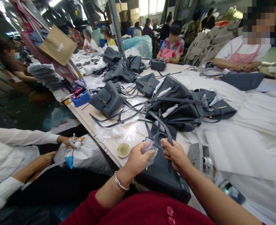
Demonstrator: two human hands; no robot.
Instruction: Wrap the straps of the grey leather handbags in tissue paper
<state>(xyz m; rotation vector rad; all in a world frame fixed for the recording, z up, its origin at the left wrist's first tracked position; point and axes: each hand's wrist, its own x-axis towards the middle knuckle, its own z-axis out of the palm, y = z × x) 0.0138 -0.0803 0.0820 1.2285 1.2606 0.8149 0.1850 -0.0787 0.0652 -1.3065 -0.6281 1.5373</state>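
Workers fill this busy room beyond a long pale table (pixel 95 132), where a heap of dark blue-grey bags (pixel 173 87) spreads across the middle, straps looping everywhere. Right down at the near edge, below my hands, lies a large dark blue-grey bag (pixel 161 175), its lower end close against my red top (pixel 138 207). And look at the left hand (pixel 137 157): fingers closed, thumb folded over, pinching a crumpled, translucent sheet of thin wrapping (pixel 150 153)! Just beside it, the right hand (pixel 175 154) has its fingers curled shut around a long dark blue-grey strap (pixel 162 120), which runs up toward the heap; whether it belongs to the near bag, I can't tell.

Out to the left of my hands sits a small round dish (pixel 123 150) with a pale rim, and farther up that edge, a blue plastic box (pixel 81 98) with things inside. Over on the right, a grey metal device (pixel 200 161) stands near my forearm, a shiny smartphone (pixel 232 191) lies beyond, and broad white sheets (pixel 248 150) cover that side. Left of me, a person in white sleeves (pixel 20 137) grips the gathered top of a stuffed white sack (pixel 91 154); across the table, a person in a red checked shirt (pixel 172 47) sits behind a small dark bag (pixel 158 65).
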